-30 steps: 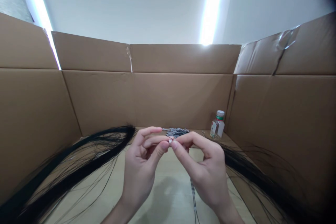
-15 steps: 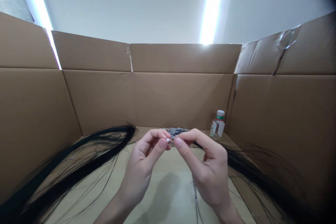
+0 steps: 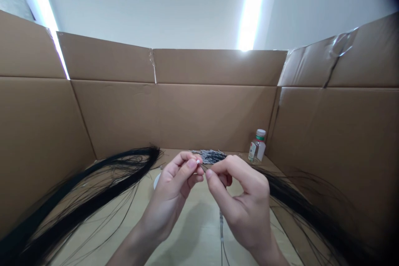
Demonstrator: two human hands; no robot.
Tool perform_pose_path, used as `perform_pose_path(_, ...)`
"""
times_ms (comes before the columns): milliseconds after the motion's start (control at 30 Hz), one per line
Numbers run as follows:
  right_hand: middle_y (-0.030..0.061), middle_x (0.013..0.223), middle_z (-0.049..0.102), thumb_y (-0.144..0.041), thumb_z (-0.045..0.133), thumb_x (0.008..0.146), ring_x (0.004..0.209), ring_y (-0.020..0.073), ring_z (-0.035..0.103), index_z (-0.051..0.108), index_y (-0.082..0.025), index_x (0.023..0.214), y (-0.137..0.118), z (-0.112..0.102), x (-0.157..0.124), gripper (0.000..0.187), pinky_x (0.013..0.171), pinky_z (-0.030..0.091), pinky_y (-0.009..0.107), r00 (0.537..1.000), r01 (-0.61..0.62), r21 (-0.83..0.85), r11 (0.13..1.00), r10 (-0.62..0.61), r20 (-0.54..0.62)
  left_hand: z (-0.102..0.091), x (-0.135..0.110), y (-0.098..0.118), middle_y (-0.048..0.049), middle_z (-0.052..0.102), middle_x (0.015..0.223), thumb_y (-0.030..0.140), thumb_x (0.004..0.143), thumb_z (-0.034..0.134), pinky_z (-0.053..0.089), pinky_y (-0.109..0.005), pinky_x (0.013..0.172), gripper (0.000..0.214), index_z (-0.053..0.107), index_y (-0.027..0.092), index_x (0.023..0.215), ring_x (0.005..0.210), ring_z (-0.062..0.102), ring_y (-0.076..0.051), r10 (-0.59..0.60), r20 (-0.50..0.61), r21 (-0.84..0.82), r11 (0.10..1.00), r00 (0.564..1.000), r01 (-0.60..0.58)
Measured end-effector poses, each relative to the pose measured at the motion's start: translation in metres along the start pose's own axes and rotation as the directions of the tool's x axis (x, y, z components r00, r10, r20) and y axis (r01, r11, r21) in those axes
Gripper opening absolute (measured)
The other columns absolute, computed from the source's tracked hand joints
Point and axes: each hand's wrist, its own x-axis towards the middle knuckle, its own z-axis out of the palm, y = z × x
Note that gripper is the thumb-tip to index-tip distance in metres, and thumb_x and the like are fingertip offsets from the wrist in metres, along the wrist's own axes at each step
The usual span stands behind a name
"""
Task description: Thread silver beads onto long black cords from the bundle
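Note:
Between the thumb and forefinger of my left hand (image 3: 174, 189) is a tiny white bead (image 3: 198, 161). My right hand (image 3: 245, 201) pinches a thin dark cord (image 3: 203, 167), whose end reaches to the bead; whether it passes through cannot be made out. Below my right hand hang more lengths of cord (image 3: 221, 226) with small pale pieces on them. Just behind my fingertips lies a bundle of grey-and-black beaded-looking strands (image 3: 212, 156). A white round object (image 3: 156, 180) is partly hidden by my left hand.
Long bunches of black cords sweep along the left (image 3: 93, 212) and right (image 3: 299, 205) sides. A clear bottle (image 3: 257, 149) with a white cap stands at the back right. Cardboard walls (image 3: 215, 116) enclose the pale work surface (image 3: 196, 232) at the back and both sides.
My fingertips have drawn slightly apart, and the cord between them now shows. The hanging cords have shifted left. The white round object has come into view beside my left hand.

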Motion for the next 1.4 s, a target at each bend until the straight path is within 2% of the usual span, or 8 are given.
perform_pose_path(367,-0.0049,0.062,0.048,-0.013,0.06,0.091,0.059,0.0094,0.044,0.054,-0.018,0.067,0.003,0.0,0.001,0.025,0.058,0.035,0.027,1.0,0.023,-0.038,0.999,-0.023,0.003,-0.004,-0.001,-0.003,0.0011,0.065,0.097,0.028,0.096,0.071,0.056,-0.02,0.083,0.008,0.068,0.021,0.094,0.086,0.063,-0.009,0.046,0.027,0.087,0.995,0.999,-0.048)
perform_pose_path(600,-0.0048,0.062,0.046,-0.013,0.058,0.091,0.06,0.0096,0.042,0.052,-0.018,0.066,0.003,-0.003,0.0,0.027,0.059,0.033,0.028,0.998,0.033,-0.02,0.999,-0.032,0.046,-0.01,0.002,-0.009,0.0015,0.067,0.098,0.035,0.094,0.073,0.055,-0.019,0.08,0.014,0.067,0.022,0.093,0.089,0.066,-0.011,0.191,0.019,0.333,0.924,0.981,-0.186)
perform_pose_path(900,-0.0036,0.068,0.06,-0.021,0.065,0.092,0.065,0.0108,0.053,0.065,-0.019,0.075,0.005,-0.005,0.005,0.018,0.062,0.042,0.026,0.979,-0.144,0.132,0.981,0.122,0.163,-0.012,0.0,0.001,0.0019,0.077,0.089,0.031,0.089,0.08,0.056,-0.021,0.067,0.035,0.055,0.027,0.114,0.079,0.074,-0.015,0.284,0.003,0.4,0.879,0.959,-0.261)
perform_pose_path(1033,-0.0015,0.077,0.07,-0.035,0.065,0.096,0.075,0.0133,0.062,0.072,-0.021,0.082,0.01,-0.002,0.011,0.021,0.071,0.047,0.026,0.918,-0.35,0.295,0.889,0.263,0.297,-0.016,0.001,0.005,0.0017,0.079,0.086,0.029,0.087,0.081,0.056,-0.024,0.068,0.034,0.059,0.027,0.112,0.075,0.074,-0.015,0.429,0.02,0.53,0.762,0.903,-0.374)
perform_pose_path(1167,0.0011,0.082,0.07,-0.042,0.068,0.095,0.08,0.0159,0.061,0.074,-0.021,0.085,0.02,0.006,0.014,0.025,0.075,0.047,0.029,0.829,-0.526,0.43,0.734,0.329,0.452,-0.018,0.0,0.004,0.0042,0.081,0.087,0.02,0.085,0.081,0.057,-0.023,0.075,0.027,0.065,0.028,0.105,0.077,0.074,-0.013,0.62,0.091,0.68,0.533,0.78,-0.503)
perform_pose_path(1267,0.0027,0.089,0.069,-0.042,0.069,0.095,0.088,0.0182,0.061,0.075,-0.021,0.089,0.027,0.01,0.015,0.022,0.083,0.046,0.032,0.778,-0.609,0.509,0.609,0.33,0.535,-0.019,-0.003,0.004,0.0061,0.082,0.091,0.015,0.084,0.081,0.057,-0.021,0.08,0.028,0.069,0.03,0.105,0.083,0.076,-0.012,0.694,0.157,0.755,0.374,0.702,-0.538)
perform_pose_path(1333,0.0014,0.089,0.066,-0.038,0.07,0.093,0.09,0.0176,0.059,0.075,-0.022,0.086,0.031,0.01,0.016,0.018,0.086,0.045,0.031,0.769,-0.622,0.539,0.568,0.317,0.554,-0.019,-0.004,0.004,0.0075,0.082,0.092,0.013,0.084,0.081,0.058,-0.02,0.081,0.03,0.069,0.03,0.106,0.085,0.077,-0.012,0.715,0.189,0.776,0.311,0.673,-0.549)
perform_pose_path(1400,0.0003,0.087,0.064,-0.034,0.072,0.091,0.09,0.0166,0.057,0.075,-0.023,0.08,0.035,0.01,0.017,0.016,0.086,0.044,0.03,0.766,-0.628,0.544,0.557,0.315,0.561,-0.019,-0.005,0.003,0.008,0.082,0.09,0.013,0.085,0.08,0.058,-0.021,0.082,0.032,0.065,0.03,0.107,0.086,0.078,-0.012,0.715,0.185,0.774,0.316,0.674,-0.548)
